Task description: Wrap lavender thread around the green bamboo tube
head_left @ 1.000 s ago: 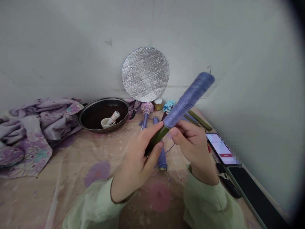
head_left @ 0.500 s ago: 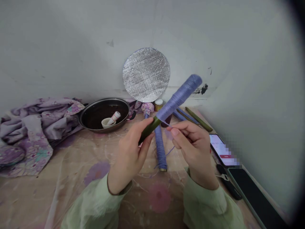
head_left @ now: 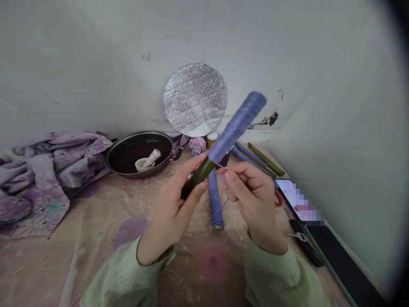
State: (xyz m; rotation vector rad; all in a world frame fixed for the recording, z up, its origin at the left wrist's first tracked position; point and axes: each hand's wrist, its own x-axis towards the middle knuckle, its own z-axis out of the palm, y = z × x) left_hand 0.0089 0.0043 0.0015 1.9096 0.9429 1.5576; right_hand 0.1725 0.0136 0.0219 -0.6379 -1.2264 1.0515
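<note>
My left hand [head_left: 174, 204] is closed around the bare green lower part of a stick [head_left: 201, 175], which slants up to the right. Blue-purple thread [head_left: 238, 128] is wound tightly over the stick's upper part. A short taut strand runs from the lower edge of the winding to my right hand [head_left: 251, 194], pinched between thumb and forefinger. Beneath, on the table, lies another thread-wrapped stick [head_left: 215, 204], partly hidden behind the held one. A loose strand trails beside it.
A dark pan [head_left: 128, 157] holds a small white bowl [head_left: 140, 165]. Floral cloth [head_left: 44, 187] is heaped at left. A silver disc [head_left: 194, 100] leans on the wall. At right lie green sticks [head_left: 268, 160], a lit phone [head_left: 292, 198], a dark phone [head_left: 338, 251] and a box cutter [head_left: 306, 245].
The held stick has tilted steeper, its top shifting slightly left. My right hand has moved a little left, closer to the stick, still pinching the thread.
</note>
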